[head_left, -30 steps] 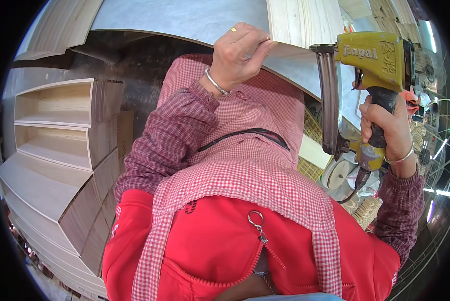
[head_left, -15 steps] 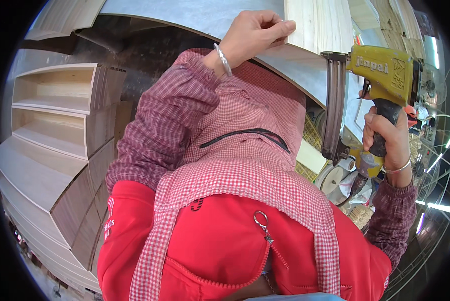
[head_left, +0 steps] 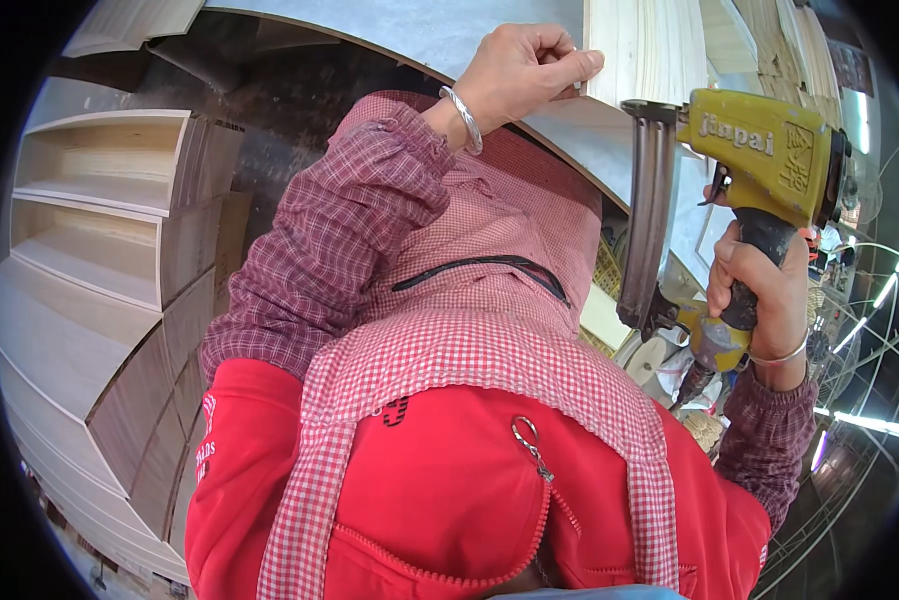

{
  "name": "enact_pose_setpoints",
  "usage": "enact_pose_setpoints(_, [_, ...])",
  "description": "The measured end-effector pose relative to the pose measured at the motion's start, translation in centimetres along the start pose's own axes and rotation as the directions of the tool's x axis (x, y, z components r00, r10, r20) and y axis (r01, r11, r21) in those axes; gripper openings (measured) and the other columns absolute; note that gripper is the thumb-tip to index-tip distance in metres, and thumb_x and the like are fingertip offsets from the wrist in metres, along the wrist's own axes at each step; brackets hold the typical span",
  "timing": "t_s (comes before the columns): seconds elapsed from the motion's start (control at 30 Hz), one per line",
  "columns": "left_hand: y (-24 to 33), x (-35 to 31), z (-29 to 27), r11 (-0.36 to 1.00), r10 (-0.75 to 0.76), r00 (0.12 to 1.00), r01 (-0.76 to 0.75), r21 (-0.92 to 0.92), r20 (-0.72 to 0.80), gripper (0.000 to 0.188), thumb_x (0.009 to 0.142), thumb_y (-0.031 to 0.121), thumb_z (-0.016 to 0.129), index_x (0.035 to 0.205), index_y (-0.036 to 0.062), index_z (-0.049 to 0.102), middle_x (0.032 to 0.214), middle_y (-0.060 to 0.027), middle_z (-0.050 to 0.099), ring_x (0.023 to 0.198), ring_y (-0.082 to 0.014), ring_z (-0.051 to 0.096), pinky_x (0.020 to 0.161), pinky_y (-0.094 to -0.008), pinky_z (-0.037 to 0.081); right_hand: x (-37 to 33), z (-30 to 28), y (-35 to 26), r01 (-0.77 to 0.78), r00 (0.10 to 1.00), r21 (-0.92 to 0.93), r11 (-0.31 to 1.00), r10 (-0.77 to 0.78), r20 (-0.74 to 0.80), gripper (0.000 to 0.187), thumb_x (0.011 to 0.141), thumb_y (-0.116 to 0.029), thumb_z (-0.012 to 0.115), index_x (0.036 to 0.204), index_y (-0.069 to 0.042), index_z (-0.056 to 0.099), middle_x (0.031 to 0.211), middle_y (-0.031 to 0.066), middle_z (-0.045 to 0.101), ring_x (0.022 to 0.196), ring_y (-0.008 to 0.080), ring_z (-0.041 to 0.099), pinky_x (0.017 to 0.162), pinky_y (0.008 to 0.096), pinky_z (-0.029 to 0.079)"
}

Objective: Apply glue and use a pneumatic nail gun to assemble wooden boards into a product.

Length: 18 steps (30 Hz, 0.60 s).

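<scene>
My right hand (head_left: 769,290) is wrapped round the black grip of a yellow nail gun (head_left: 759,150) with a long dark magazine. The gun's nose is at the near edge of a pale wooden board (head_left: 644,50); whether they touch I cannot tell. At the board's near left corner my left hand (head_left: 524,75) is closed, its thumb and curled fingers pinching the edge. Part of those fingertips is hidden behind the thumb. Beneath the board runs a grey worktable (head_left: 419,30).
Open wooden boxes (head_left: 99,155) are stacked on my left, with more pale wooden pieces below. Other boards (head_left: 804,60) lie at the far right of the table. Below the gun, a yellow crate (head_left: 609,255) and a round spool-like thing (head_left: 646,360) show partly.
The nail gun has shifted a little left, bringing its nose closer to the board. My left hand has moved slightly right along with the board's corner.
</scene>
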<state>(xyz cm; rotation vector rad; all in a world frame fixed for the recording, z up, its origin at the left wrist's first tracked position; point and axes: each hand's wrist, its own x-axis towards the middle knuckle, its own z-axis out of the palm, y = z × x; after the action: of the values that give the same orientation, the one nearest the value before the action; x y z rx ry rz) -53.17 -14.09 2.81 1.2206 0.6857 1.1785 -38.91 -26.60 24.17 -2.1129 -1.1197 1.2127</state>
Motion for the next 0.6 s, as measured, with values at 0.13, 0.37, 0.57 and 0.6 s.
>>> enact_pose_setpoints(0.13, [0.1,0.0,0.2,0.999,0.0,1.0,0.0,-0.032,0.003,0.026,0.081,0.025,0.069,0.069,0.0038,0.061,0.055,-0.0025,0.056,0.05,-0.0086,0.057,0.048,-0.0169,0.048,0.0,0.8,-0.9,0.008,1.0,-0.029,1.0,-0.007,0.027,0.008,0.074,-0.005,0.057,0.068,-0.001,0.053,0.049,0.0045,0.05,0.038,0.0116,0.043,0.042,0.0211,0.037])
enact_pose_setpoints(0.37, [0.3,0.1,0.7,1.0,-0.002,1.0,0.002,-0.025,0.003,0.027,0.081,0.026,0.069,0.07,0.0044,0.059,0.056,-0.0016,0.053,0.051,-0.009,0.057,0.049,-0.0178,0.05,0.0,0.9,-1.4,-0.013,0.999,-0.055,0.998,0.016,0.048,0.007,0.074,-0.005,0.057,0.069,0.0,0.054,0.048,0.0046,0.05,0.038,0.0117,0.043,0.042,0.0203,0.037])
enact_pose_setpoints(0.57, [0.2,0.2,0.7,1.0,-0.003,1.0,0.003,-0.007,0.014,0.026,0.081,0.026,0.069,0.07,0.0045,0.059,0.056,-0.0012,0.052,0.051,-0.0089,0.057,0.049,-0.0182,0.05,0.1,0.8,-1.5,-0.027,0.997,-0.042,0.999,0.029,0.065,0.006,0.073,-0.004,0.058,0.07,0.0,0.054,0.048,0.0045,0.051,0.038,0.0114,0.044,0.041,0.0206,0.037])
enact_pose_setpoints(0.6, [0.2,0.2,0.7,1.0,-0.003,1.0,0.003,-0.007,0.015,0.026,0.081,0.026,0.069,0.07,0.0045,0.059,0.056,-0.0012,0.052,0.051,-0.0089,0.057,0.049,-0.0182,0.05,0.1,0.8,-1.5,-0.028,0.998,-0.042,0.999,0.03,0.064,0.006,0.073,-0.004,0.058,0.07,0.0,0.054,0.048,0.0045,0.051,0.038,0.0114,0.044,0.041,0.0206,0.037])
